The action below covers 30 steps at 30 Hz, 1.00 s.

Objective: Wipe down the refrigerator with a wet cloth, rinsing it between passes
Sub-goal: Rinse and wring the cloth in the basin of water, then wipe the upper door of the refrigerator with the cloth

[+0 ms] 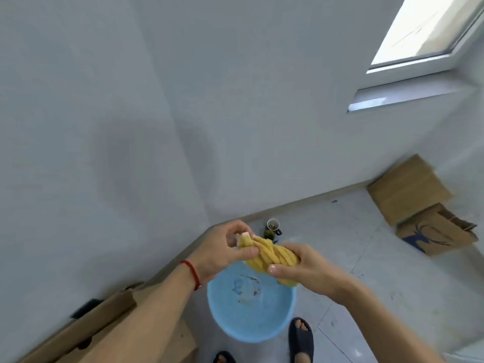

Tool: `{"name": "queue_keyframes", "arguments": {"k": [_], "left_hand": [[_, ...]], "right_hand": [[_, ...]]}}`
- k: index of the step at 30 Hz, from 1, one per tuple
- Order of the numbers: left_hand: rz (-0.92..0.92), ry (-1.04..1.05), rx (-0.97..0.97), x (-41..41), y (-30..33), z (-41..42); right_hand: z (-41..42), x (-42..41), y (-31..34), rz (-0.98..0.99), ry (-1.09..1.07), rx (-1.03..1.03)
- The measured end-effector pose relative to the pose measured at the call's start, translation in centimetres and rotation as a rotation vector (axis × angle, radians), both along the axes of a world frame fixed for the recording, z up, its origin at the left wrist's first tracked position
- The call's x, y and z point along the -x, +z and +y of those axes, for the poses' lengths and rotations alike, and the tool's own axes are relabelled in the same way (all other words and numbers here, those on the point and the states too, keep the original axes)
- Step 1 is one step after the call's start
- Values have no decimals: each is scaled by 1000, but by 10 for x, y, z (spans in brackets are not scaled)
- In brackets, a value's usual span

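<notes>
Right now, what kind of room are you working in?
Probably a bare, unfurnished room at home: tiled floor, plain walls, cardboard boxes in the corner, and a blue basin on the floor.

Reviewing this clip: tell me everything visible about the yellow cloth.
The yellow cloth looks like ribbed, towel-like fabric, twisted into a tight rope as if being wrung. The left hand grips one end and the right hand grips the other, with a small pale tag or corner showing by the left fingers. It is held in the air above the blue basin, not touching it.
</notes>
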<state>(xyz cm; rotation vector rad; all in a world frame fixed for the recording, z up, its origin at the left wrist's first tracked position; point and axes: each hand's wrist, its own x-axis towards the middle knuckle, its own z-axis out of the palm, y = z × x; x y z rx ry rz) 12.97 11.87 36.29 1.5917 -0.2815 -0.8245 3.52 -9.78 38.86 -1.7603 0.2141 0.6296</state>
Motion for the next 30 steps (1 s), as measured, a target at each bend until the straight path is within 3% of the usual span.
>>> {"name": "queue_keyframes", "arguments": {"k": [6,10,13,17,20,22,25,28,30], "left_hand": [[-27,-50,199,-17,80,-18],[-149,-162,139,-11,111,-41],[-230,-176,132,9,127,-53],[-172,-86,198,39,137,-66],[-227,-212,248,75,157,-86],[-326,-436,126,97,175,-106],[-520,-697,-124,147,194,-164],[-389,-651,84,220,201,-238],[-270,-474,183,260,197,-277]], "right_hand": [[3,32,49,-162,-427,-390],[-3,47,73,-317,-586,-342],[-16,59,84,-430,-826,-342],[-45,91,111,-499,-991,-643],[-75,131,124,-533,-995,-831],[-96,157,133,-572,-971,-804],[-132,208,153,-664,-998,-586],[-160,253,168,-668,-959,-373],[-180,281,172,-657,-954,-240]]}}
